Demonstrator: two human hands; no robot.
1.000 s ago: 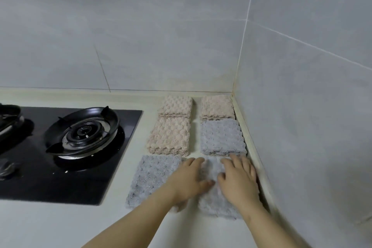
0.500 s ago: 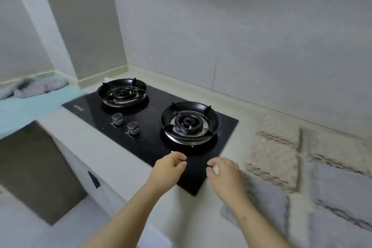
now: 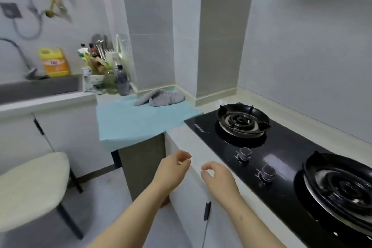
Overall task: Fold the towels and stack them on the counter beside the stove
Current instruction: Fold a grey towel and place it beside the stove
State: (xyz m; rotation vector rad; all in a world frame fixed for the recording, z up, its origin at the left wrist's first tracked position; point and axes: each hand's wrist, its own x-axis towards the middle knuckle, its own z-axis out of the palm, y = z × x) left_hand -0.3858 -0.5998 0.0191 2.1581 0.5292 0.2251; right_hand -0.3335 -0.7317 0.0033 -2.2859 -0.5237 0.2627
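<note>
A crumpled pile of grey towels [image 3: 161,97] lies at the back of a light-blue surface [image 3: 141,121], left of the black gas stove [image 3: 281,153]. My left hand [image 3: 173,169] and my right hand [image 3: 217,177] hover in front of the counter's front edge, both empty with fingers loosely curled and apart. The grey pile is well beyond both hands, up and to the left. The folded towels to the right of the stove are out of view.
A white-cushioned stool [image 3: 30,189] stands at the lower left. A sink [image 3: 40,88], a yellow detergent jug [image 3: 54,62] and several bottles [image 3: 104,74] sit at the back left. The stove has two burners [image 3: 243,121] and two knobs [image 3: 244,153].
My view has swung left from the folded towels by the corner, past the stove, to the blue surface. Both hands left the grey folded towel and now hover empty.
</note>
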